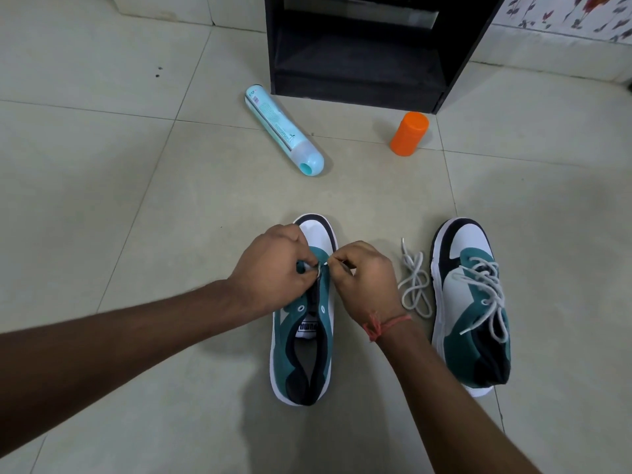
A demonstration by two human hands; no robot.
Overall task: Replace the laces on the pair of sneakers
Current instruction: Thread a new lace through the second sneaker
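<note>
— Pinching something small and white, are you? With which hand?

— With both. My left hand (273, 260) and my right hand (364, 270) meet over the front eyelets of the unlaced sneaker (302, 333). The fingers of both are curled, and between them I hold a short white piece of lace (319, 267). How it goes through the eyelets I cannot tell, my fingers cover that part.

— And the shoe under your hands?

— It stands on the tiled floor (136, 200), toe pointing away from me, heel toward me. Below my hands two eyelets are bare, and the tongue label shows between them.

— What is on your right wrist?

— A red thread (383, 325), tied in a knot.

— And the other things?

— Just to the right of my right hand lies a loose lace (413, 282), grey-white, in loops on the floor. Beyond it, further right, stands the laced sneaker (473, 302), its lace tied loosely. Far ahead of my left hand lies a light blue spray can (284, 130) on its side. Ahead of my right hand stands an orange cap (409, 133), near a black cabinet (362, 49).
</note>
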